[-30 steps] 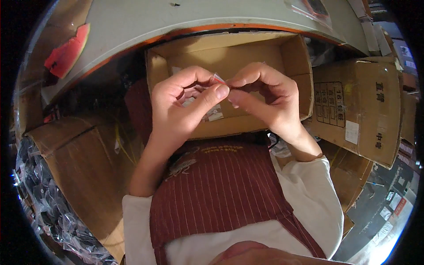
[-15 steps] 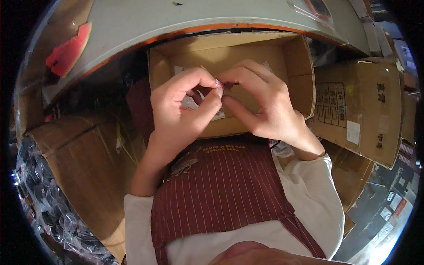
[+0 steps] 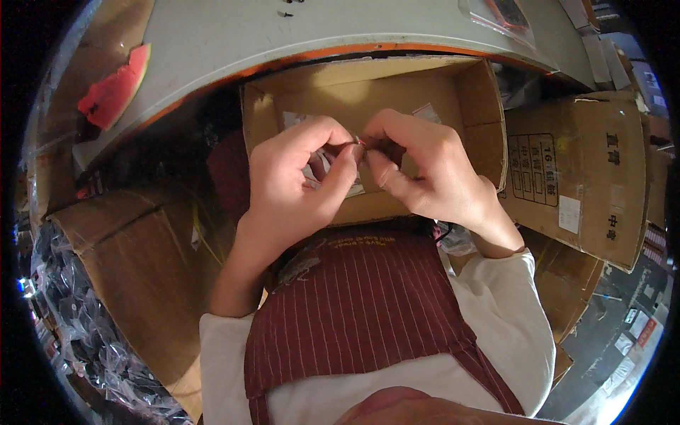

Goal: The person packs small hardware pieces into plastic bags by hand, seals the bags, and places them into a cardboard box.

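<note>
My left hand point(image 3: 301, 173) and my right hand point(image 3: 432, 166) meet over an open cardboard box point(image 3: 375, 95). Thumb and forefinger of each are pinched together, tip to tip. Between them is a tiny item point(image 3: 360, 142) with a reddish and a shiny part; its kind is too small to make out, and the fingertips cover most of it. Inside the box, partly behind my hands, lie white paper-like pieces, one of them a small white packet point(image 3: 426, 112) by the right side.
Beyond the box runs a pale table point(image 3: 340, 28) with an orange edge, bearing small dark pieces point(image 3: 285, 14) and a clear bag point(image 3: 499, 15). A watermelon slice point(image 3: 117, 88) is at far left. Cartons stand left point(image 3: 142, 262) and right point(image 3: 595, 163); plastic-wrapped dark items point(image 3: 92, 340) fill the lower left.
Both hands have shifted slightly right and nearer in the picture, still pinching at the tiny item. Less of its reddish part shows between the fingertips. The whole view has moved a little.
</note>
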`<state>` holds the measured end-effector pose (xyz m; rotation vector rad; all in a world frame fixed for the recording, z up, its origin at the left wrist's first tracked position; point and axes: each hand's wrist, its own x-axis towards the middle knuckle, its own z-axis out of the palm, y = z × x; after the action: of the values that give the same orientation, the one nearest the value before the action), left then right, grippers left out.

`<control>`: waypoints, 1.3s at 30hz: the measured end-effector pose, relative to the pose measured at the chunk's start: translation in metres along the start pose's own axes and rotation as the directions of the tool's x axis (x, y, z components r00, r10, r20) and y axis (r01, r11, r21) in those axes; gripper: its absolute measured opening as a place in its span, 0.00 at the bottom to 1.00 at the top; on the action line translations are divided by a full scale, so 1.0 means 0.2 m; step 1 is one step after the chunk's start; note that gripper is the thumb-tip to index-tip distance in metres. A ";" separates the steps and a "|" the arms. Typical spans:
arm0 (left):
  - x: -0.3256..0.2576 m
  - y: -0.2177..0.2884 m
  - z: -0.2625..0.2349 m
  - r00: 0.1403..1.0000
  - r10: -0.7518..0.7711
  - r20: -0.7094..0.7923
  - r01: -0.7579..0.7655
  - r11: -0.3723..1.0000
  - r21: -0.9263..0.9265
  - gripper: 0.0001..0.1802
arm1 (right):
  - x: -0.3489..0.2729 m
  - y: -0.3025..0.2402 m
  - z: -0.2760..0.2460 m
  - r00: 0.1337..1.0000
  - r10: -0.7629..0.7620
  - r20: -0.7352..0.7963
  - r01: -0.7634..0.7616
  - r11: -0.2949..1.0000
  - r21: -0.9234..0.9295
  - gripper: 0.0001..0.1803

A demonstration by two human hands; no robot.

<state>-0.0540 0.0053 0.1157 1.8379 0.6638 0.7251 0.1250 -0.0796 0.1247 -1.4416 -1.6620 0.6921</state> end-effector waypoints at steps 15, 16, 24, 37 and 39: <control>-0.05 0.05 -0.01 0.984 -0.032 -0.177 0.004 0.988 -0.154 0.05 | 0.01 -0.04 0.00 0.986 0.002 -0.165 0.012 0.996 0.084 0.08; -0.05 0.04 -0.01 0.984 -0.031 -0.176 0.004 0.988 -0.154 0.05 | 0.01 -0.06 0.02 0.991 -0.018 -0.129 0.035 0.990 0.133 0.09; -0.05 0.00 -0.02 0.984 0.120 -0.135 -0.137 0.983 -0.125 0.06 | 0.06 -0.05 -0.02 0.996 -0.078 0.033 0.077 0.997 0.026 0.11; 0.04 -0.02 -0.03 0.806 0.571 -0.154 -0.375 0.695 0.614 0.21 | 0.07 -0.07 0.05 0.955 0.108 -0.277 -0.083 0.991 0.102 0.07; 0.05 -0.03 -0.05 0.826 0.557 -0.091 -0.402 0.693 0.598 0.26 | 0.07 -0.07 0.05 0.964 0.135 -0.229 -0.101 0.983 0.155 0.08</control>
<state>-0.0546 0.0208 0.1147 2.5432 0.5965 1.2491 0.1088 -0.0684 0.1350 -1.4683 -1.3245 0.6604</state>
